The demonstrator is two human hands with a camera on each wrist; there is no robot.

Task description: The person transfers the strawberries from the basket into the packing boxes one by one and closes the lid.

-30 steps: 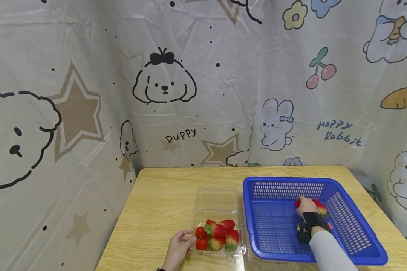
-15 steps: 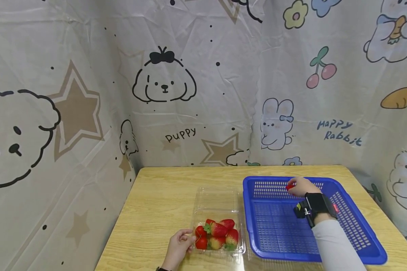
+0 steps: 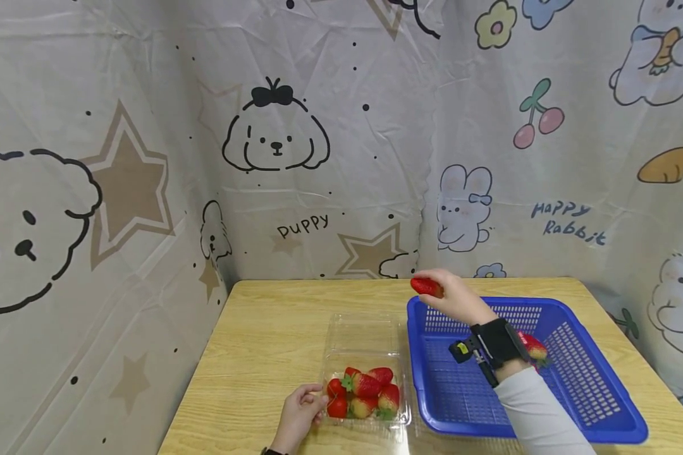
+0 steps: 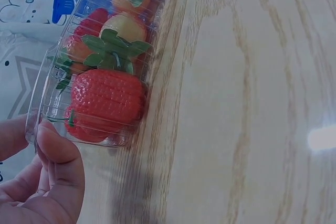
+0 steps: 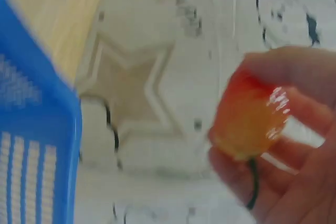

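A strawberry [image 3: 426,287] is pinched in my right hand [image 3: 454,299], held up over the far left corner of the blue basket. In the right wrist view that strawberry [image 5: 251,116] shows an orange-yellow end with a green stem. My left hand [image 3: 300,414] pinches the left rim of a clear plastic clamshell box [image 3: 366,335]; in the left wrist view thumb and finger hold the clear edge. Several red strawberries [image 3: 367,385] with green leaves lie in the box's near half, and its lid stands open behind. One more strawberry [image 3: 534,346] lies in the basket, partly hidden by my right wrist.
The blue plastic basket [image 3: 418,379] with slotted walls stands on the right of the wooden table [image 3: 262,341], close beside the clear box. A patterned curtain [image 3: 341,189] hangs behind the table and along its sides.
My right hand has lifted a strawberry out of the basket and carried it up and left to the basket's far left corner. My left hand stays on the box rim.
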